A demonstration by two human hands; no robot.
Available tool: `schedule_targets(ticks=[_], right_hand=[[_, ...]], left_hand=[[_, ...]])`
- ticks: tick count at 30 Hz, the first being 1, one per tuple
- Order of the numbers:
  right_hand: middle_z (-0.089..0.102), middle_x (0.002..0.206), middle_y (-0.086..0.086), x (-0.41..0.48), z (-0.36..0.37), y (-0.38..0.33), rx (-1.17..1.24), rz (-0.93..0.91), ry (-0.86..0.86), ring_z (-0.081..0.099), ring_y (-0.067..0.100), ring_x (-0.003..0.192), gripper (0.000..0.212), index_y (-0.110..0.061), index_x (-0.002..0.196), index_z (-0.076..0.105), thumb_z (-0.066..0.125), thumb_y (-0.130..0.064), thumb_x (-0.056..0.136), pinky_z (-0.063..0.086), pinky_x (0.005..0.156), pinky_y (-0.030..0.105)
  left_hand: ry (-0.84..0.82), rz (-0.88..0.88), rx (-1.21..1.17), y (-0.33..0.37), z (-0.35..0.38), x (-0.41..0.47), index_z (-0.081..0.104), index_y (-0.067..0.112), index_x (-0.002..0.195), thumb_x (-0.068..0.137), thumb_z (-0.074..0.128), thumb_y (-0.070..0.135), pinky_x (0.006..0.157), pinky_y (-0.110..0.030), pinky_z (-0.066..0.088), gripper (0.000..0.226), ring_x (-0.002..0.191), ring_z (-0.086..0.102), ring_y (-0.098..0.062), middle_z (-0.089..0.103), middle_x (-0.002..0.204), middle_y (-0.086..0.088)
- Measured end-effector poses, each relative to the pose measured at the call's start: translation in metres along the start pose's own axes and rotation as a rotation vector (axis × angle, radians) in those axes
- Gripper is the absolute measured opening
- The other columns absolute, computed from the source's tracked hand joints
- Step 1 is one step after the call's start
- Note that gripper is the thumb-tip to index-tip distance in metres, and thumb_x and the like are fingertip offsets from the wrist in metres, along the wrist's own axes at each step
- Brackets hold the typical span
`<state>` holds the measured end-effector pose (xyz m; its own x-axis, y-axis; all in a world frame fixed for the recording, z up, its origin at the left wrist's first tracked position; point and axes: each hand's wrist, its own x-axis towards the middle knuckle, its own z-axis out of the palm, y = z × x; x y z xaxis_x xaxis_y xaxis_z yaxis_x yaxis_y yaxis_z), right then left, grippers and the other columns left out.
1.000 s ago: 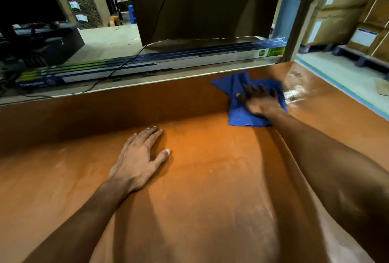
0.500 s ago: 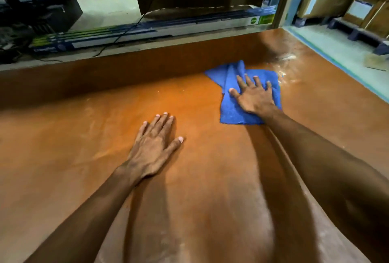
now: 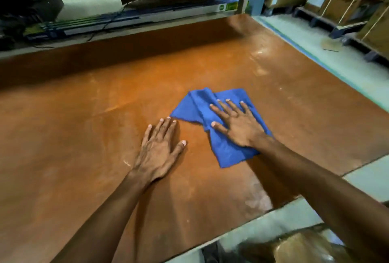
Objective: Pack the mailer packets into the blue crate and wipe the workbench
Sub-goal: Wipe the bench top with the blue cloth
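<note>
Head: R hand [image 3: 240,125] flat on rumpled blue cloth [image 3: 195,107], bench [image 3: 84,136] maybe dusty.

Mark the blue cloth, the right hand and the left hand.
blue cloth [image 3: 229,153]: head view, bare lower corner.
right hand [image 3: 241,126]: head view, back of hand.
left hand [image 3: 160,149]: head view, back of hand.

left hand [image 3: 162,149]: bare, nails cut short, tendons ridged along its back.
right hand [image 3: 240,124]: bare, nails short; a small dark mark on one finger, too small to tell.
left forearm [image 3: 109,206]: bare as far as it shows.
right forearm [image 3: 315,182]: bare likewise.
</note>
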<state>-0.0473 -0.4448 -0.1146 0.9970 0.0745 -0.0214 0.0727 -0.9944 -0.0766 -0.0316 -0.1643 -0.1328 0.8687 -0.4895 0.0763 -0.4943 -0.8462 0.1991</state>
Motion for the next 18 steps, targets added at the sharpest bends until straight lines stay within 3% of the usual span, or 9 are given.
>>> schedule_targets(ticks=[2, 7, 9, 12, 14, 18], right_hand=[[0.008, 0.163, -0.013, -0.04, 0.0, 0.004, 0.001, -0.049, -0.002, 0.004, 0.013, 0.151, 0.071, -0.043, 0.154, 0.008, 0.007, -0.072, 0.088, 0.004, 0.12, 0.051], [0.011, 0.164, -0.007, -0.089, -0.007, 0.077, 0.017, 0.422, 0.036, 0.007, 0.019, 0.151, 0.07, -0.038, 0.155, 0.011, 0.012, -0.07, 0.092, 0.002, 0.119, 0.055], [0.01, 0.164, -0.006, -0.112, -0.003, 0.054, -0.02, 0.349, 0.039, 0.006, 0.019, 0.151, 0.075, -0.037, 0.155, 0.009, 0.004, -0.072, 0.089, 0.001, 0.119, 0.053], [0.007, 0.164, -0.011, -0.145, 0.007, -0.003, -0.007, 0.005, -0.016, 0.002, 0.013, 0.151, 0.066, -0.04, 0.155, 0.006, 0.004, -0.066, 0.094, 0.0, 0.121, 0.047], [0.005, 0.163, -0.016, -0.156, 0.007, -0.01, 0.014, -0.12, -0.032, 0.0, 0.009, 0.15, 0.059, -0.041, 0.154, 0.009, 0.008, -0.06, 0.098, -0.002, 0.121, 0.042], [0.009, 0.162, -0.017, -0.16, 0.0, 0.06, 0.024, 0.103, 0.007, 0.001, 0.008, 0.15, 0.074, -0.045, 0.151, 0.005, -0.016, -0.07, 0.085, 0.0, 0.121, 0.042]], left_hand=[[0.002, 0.04, 0.029, 0.006, 0.003, -0.01, 0.018, 0.024, 0.156, 0.092, 0.015, 0.068, 0.121, -0.033, -0.004, 0.078, 0.151, 0.005, -0.01, 0.012, 0.164, 0.003], [0.006, 0.047, 0.002, 0.009, 0.0, -0.018, 0.023, 0.023, 0.155, 0.091, 0.012, 0.069, 0.122, -0.036, 0.004, 0.079, 0.151, 0.01, -0.013, 0.018, 0.163, 0.003], [0.008, 0.05, 0.009, 0.013, -0.002, -0.019, 0.027, 0.021, 0.154, 0.091, 0.012, 0.067, 0.122, -0.036, 0.006, 0.079, 0.15, 0.014, -0.014, 0.022, 0.162, 0.001], [-0.001, 0.044, 0.012, 0.019, -0.005, -0.02, 0.034, 0.018, 0.151, 0.089, 0.012, 0.065, 0.12, -0.036, 0.009, 0.081, 0.148, 0.022, -0.016, 0.029, 0.159, -0.002], [-0.001, 0.035, 0.015, 0.02, -0.007, -0.02, 0.036, 0.019, 0.151, 0.089, 0.011, 0.064, 0.12, -0.037, 0.01, 0.08, 0.148, 0.024, -0.016, 0.031, 0.159, -0.002], [-0.009, 0.056, 0.01, 0.02, -0.009, -0.019, 0.03, 0.026, 0.152, 0.092, 0.013, 0.065, 0.121, -0.039, 0.007, 0.073, 0.149, 0.019, -0.015, 0.027, 0.16, 0.002]])
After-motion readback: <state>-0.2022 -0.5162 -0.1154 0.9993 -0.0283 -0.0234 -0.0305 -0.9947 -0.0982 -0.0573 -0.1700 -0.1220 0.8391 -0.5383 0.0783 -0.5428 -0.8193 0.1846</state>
